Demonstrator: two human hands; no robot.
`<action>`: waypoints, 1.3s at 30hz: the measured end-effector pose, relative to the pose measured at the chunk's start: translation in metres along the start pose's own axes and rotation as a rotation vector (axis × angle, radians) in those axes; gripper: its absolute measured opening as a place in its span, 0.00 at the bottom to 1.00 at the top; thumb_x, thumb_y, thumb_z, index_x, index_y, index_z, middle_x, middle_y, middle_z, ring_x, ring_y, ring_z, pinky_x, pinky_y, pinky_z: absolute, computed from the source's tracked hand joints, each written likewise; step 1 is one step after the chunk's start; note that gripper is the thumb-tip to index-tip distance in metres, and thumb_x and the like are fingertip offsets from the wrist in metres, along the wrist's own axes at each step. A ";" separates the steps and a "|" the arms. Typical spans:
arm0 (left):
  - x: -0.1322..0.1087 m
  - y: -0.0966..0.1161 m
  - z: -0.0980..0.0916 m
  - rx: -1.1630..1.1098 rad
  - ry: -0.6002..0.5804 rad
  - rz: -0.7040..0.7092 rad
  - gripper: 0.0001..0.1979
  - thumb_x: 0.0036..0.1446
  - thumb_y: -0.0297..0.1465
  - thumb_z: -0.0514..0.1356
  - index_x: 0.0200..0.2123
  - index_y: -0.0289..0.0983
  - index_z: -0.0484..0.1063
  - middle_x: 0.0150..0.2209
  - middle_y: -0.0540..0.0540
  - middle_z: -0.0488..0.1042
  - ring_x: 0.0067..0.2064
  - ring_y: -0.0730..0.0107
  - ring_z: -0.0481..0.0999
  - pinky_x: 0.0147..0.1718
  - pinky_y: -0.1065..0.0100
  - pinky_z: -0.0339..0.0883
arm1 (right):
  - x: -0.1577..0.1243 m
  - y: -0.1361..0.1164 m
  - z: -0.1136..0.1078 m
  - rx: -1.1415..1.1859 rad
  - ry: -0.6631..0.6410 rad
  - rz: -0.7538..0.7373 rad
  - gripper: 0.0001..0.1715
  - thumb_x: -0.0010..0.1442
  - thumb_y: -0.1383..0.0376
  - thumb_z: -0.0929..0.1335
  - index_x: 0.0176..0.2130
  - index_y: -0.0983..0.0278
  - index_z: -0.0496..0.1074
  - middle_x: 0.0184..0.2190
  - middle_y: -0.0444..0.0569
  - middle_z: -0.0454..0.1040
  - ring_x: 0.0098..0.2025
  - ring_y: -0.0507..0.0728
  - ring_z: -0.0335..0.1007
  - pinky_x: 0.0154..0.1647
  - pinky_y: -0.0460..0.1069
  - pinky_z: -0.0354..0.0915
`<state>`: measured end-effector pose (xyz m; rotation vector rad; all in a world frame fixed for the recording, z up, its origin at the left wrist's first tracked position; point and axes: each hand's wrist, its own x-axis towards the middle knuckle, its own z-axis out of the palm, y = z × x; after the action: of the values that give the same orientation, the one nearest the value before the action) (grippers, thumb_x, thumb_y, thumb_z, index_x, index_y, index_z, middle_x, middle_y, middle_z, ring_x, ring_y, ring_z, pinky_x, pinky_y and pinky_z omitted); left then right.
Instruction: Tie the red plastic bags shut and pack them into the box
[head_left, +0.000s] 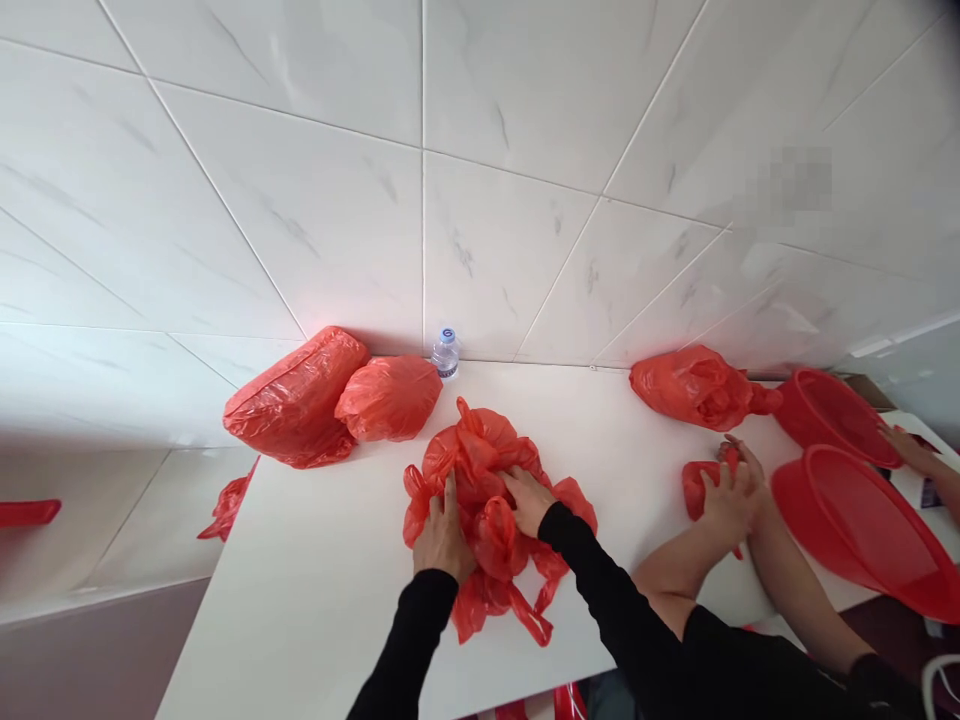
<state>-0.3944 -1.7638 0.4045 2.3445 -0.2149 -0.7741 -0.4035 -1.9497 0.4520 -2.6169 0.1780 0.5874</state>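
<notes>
A heap of crumpled red plastic bags lies in the middle of a white table. My left hand lies on the heap's left side with its fingers pressed into the plastic. My right hand rests on the heap's right side, fingers curled into the bags. Both arms wear black sleeves. Loose bag ends trail toward the table's near edge.
Two stuffed red bags and a small water bottle stand at the tiled wall. Another person's hands press a red bag at right, beside a filled bag and two red basins. A further hand touches a basin.
</notes>
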 end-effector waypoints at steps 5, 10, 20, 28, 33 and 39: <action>0.012 -0.013 -0.002 0.039 -0.087 0.033 0.37 0.52 0.39 0.60 0.66 0.41 0.58 0.54 0.34 0.67 0.46 0.47 0.76 0.36 0.60 0.65 | -0.056 0.019 -0.002 0.143 0.366 0.274 0.40 0.60 0.45 0.66 0.66 0.55 0.57 0.65 0.56 0.57 0.68 0.66 0.50 0.65 0.63 0.54; 0.005 -0.011 0.008 0.022 -0.058 0.027 0.32 0.54 0.37 0.57 0.63 0.42 0.61 0.54 0.35 0.66 0.46 0.48 0.75 0.35 0.60 0.65 | -0.065 0.037 0.029 0.245 0.372 0.459 0.59 0.52 0.51 0.71 0.71 0.54 0.38 0.64 0.58 0.53 0.66 0.68 0.55 0.60 0.63 0.62; -0.005 -0.021 0.010 -0.051 -0.004 0.013 0.29 0.55 0.34 0.56 0.61 0.43 0.63 0.49 0.39 0.67 0.47 0.50 0.74 0.36 0.59 0.65 | -0.105 0.037 0.060 0.063 0.518 0.437 0.55 0.50 0.62 0.71 0.70 0.57 0.46 0.61 0.60 0.58 0.61 0.74 0.59 0.57 0.68 0.63; -0.026 -0.049 -0.002 -0.059 0.043 -0.038 0.26 0.57 0.36 0.55 0.60 0.41 0.64 0.49 0.40 0.68 0.46 0.52 0.74 0.34 0.61 0.65 | -0.093 0.015 0.030 0.004 0.478 0.140 0.28 0.55 0.71 0.65 0.55 0.58 0.70 0.47 0.55 0.69 0.52 0.63 0.68 0.55 0.57 0.67; -0.031 -0.051 -0.001 -0.061 0.065 -0.038 0.25 0.56 0.35 0.57 0.58 0.41 0.66 0.49 0.40 0.69 0.46 0.53 0.74 0.34 0.62 0.65 | -0.001 0.006 0.003 -0.343 0.209 -0.094 0.62 0.42 0.58 0.78 0.69 0.55 0.51 0.68 0.60 0.44 0.68 0.76 0.40 0.64 0.69 0.50; -0.035 -0.054 0.003 -0.074 0.075 -0.060 0.27 0.53 0.32 0.58 0.58 0.42 0.66 0.48 0.42 0.69 0.46 0.54 0.74 0.33 0.63 0.63 | 0.036 0.021 0.014 -0.400 0.069 -0.148 0.32 0.52 0.69 0.71 0.56 0.60 0.70 0.49 0.58 0.69 0.52 0.65 0.64 0.52 0.58 0.65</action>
<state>-0.4270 -1.7119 0.3850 2.3141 -0.0821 -0.7087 -0.3807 -1.9629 0.4161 -3.0038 -0.1255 0.5256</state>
